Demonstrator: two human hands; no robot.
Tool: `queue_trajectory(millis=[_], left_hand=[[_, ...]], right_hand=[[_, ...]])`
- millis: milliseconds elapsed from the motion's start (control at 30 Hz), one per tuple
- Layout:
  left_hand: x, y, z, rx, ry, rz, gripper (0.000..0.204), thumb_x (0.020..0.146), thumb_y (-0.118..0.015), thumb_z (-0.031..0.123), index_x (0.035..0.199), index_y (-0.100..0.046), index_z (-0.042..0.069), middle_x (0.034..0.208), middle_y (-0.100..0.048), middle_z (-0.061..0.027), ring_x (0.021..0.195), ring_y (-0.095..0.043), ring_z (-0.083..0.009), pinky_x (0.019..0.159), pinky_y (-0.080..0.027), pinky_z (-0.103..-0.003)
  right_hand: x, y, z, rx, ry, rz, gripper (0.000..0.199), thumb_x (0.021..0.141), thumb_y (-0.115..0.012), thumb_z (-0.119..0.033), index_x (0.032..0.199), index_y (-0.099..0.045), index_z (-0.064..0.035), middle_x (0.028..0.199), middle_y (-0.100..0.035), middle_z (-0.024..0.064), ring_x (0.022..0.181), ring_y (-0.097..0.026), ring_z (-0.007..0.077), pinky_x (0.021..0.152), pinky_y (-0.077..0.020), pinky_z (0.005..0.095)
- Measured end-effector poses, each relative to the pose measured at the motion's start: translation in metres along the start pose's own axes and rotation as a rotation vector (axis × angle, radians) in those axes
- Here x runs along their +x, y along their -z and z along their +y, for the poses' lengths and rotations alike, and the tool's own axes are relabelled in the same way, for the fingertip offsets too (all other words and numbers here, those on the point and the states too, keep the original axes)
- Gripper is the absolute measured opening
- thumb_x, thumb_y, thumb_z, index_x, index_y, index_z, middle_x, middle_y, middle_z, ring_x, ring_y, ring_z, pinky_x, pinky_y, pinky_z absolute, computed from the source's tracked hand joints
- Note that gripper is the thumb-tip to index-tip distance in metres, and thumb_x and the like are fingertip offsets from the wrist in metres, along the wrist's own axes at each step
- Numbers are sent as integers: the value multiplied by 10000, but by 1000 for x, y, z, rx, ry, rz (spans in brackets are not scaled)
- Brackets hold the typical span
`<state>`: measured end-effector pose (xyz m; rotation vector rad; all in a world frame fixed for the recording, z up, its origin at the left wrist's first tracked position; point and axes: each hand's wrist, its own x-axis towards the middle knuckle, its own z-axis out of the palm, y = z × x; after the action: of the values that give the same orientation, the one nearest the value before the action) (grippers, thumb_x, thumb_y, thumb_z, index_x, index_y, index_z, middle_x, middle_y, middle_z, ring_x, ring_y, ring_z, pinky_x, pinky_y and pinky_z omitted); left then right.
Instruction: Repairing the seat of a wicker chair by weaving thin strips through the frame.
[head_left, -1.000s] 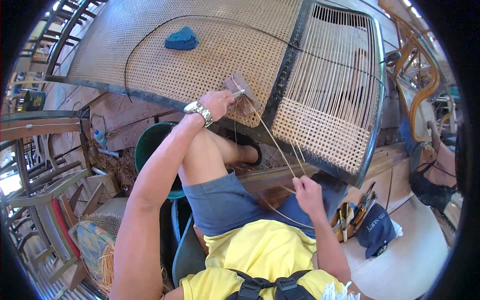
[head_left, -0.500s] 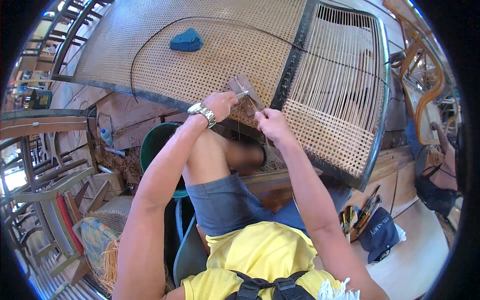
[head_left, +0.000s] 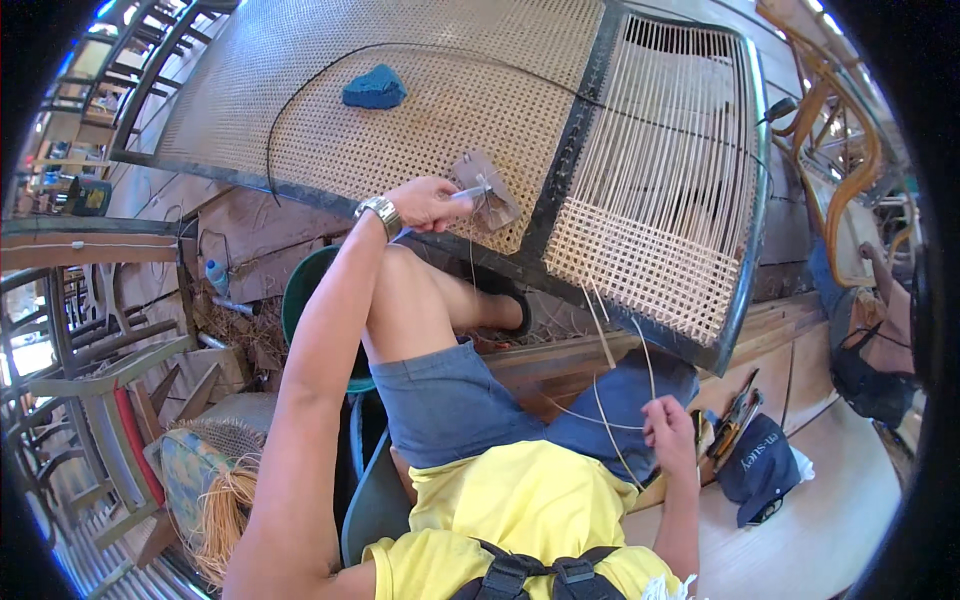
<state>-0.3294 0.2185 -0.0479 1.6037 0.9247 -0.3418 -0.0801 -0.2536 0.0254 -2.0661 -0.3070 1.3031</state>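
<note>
My left hand (head_left: 428, 204) is closed around a slim, pale-handled tool (head_left: 470, 192), its kind unclear. Its tip rests over a small wooden block (head_left: 478, 167) lying on the woven cane panel (head_left: 450, 110) close to its near edge. Farther right and low, beside my thigh, my right hand (head_left: 669, 430) pinches a long, thin cane strand (head_left: 602, 410) that loops across my shorts. Other cane ends hang from the near edge of the part-woven panel (head_left: 640, 265), where crosswise weaving fills only the nearer portion. A blue, rough lump (head_left: 374, 88) sits on the finished weave.
A dark cord (head_left: 330, 62) curves over both panels. Hand tools (head_left: 738, 420) and a dark blue cap (head_left: 765, 465) lie at my right. Loose cane strands (head_left: 230, 510), chair frames (head_left: 95, 390) and a green bucket (head_left: 305, 285) stand left. Another person (head_left: 880, 340) is at far right.
My right hand has drawn away from the wooden block, down and right toward my thigh, with the cane strand trailing. My left hand has stayed by the block, shifting slightly left.
</note>
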Motion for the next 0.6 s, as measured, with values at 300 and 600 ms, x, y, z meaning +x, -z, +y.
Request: queue_trajectory(millis=[300,600], left_hand=[[13,8,-23,5,-93,506,406,776,-766,428,849,-719,31,734,-692,-59,627,-621,-165,613,-510,-328],[3,-18,1,165,-390,610,379,850,-727,364,1141,-704,123,796,-691,-46,700,-617,-127,670,-504,-310]], right_hand=[[14,14,3,-15,196,72,212,1016,-546,-229,917,-634,-64,718,-549,-44,585,-436,16,520,-347,179],[4,2,3,12,240,68,201,1015,-556,-216,906,-627,-63,720,-544,-49,589,-432,11,519,-342,171]])
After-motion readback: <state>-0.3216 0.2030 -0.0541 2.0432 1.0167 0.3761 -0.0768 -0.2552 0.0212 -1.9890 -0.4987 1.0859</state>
